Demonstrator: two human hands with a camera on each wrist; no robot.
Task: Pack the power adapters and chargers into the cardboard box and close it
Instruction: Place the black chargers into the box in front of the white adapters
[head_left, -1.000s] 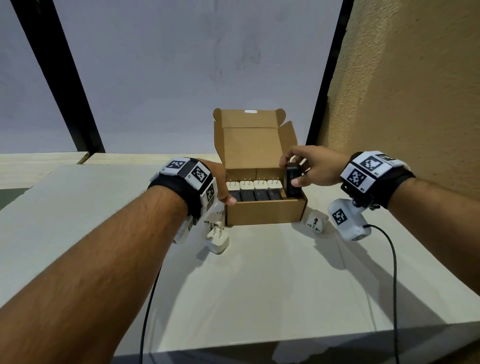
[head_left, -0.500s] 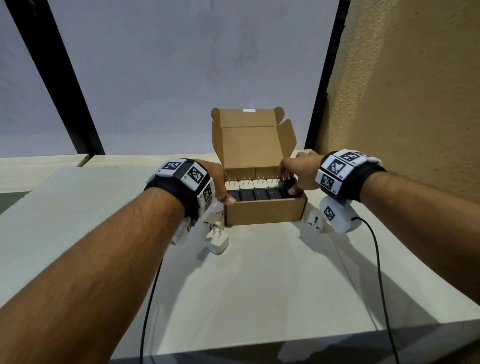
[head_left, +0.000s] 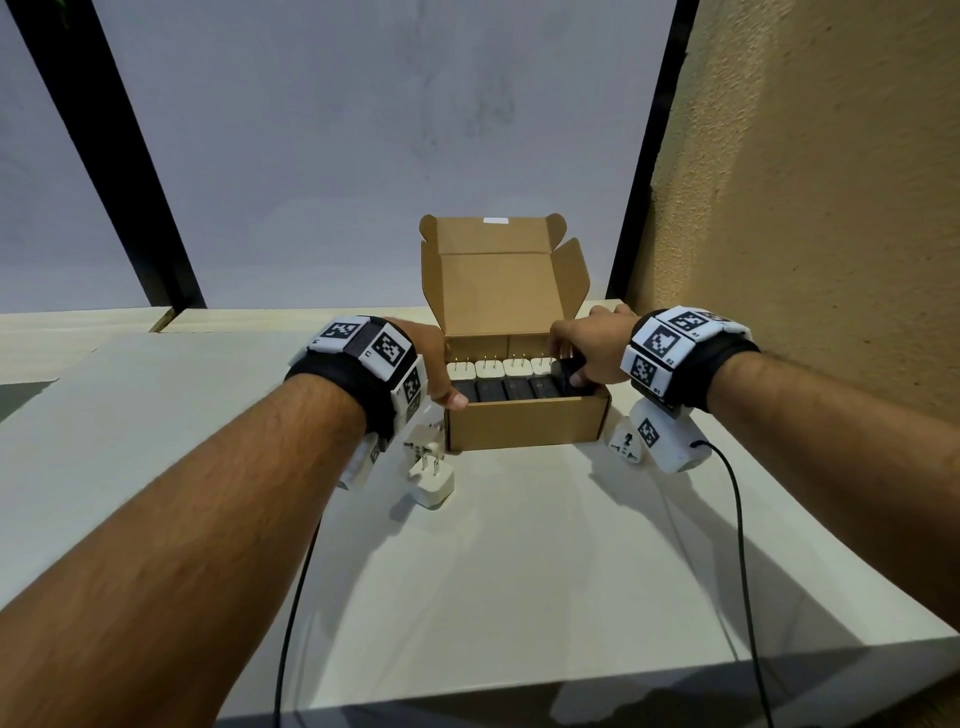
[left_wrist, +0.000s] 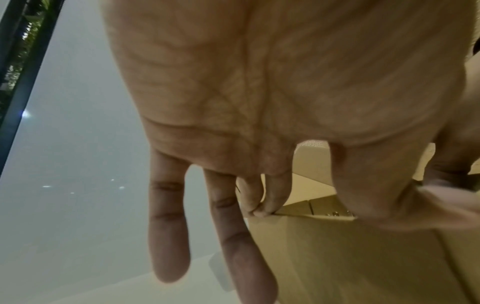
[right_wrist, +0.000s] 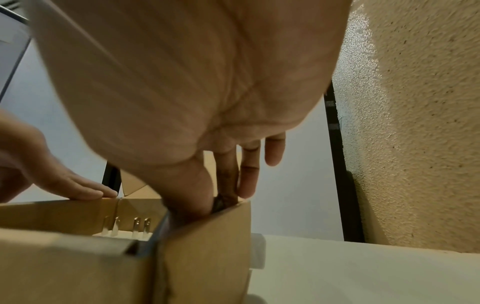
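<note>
My right hand (head_left: 589, 351) clamped on black block charger (head_left: 567, 375), seating it at right end of open brown cardboard box (head_left: 524, 426). Rigid, smooth, probably dense: pinch flat sides. My left hand (head_left: 434, 364) grips box's thin left wall, fingers partly curled.

We see the brown cardboard box (head_left: 524, 426) flanked by white plug adapters (head_left: 430, 480) left and right; the near tabletop (head_left: 519, 571) lies open.
</note>
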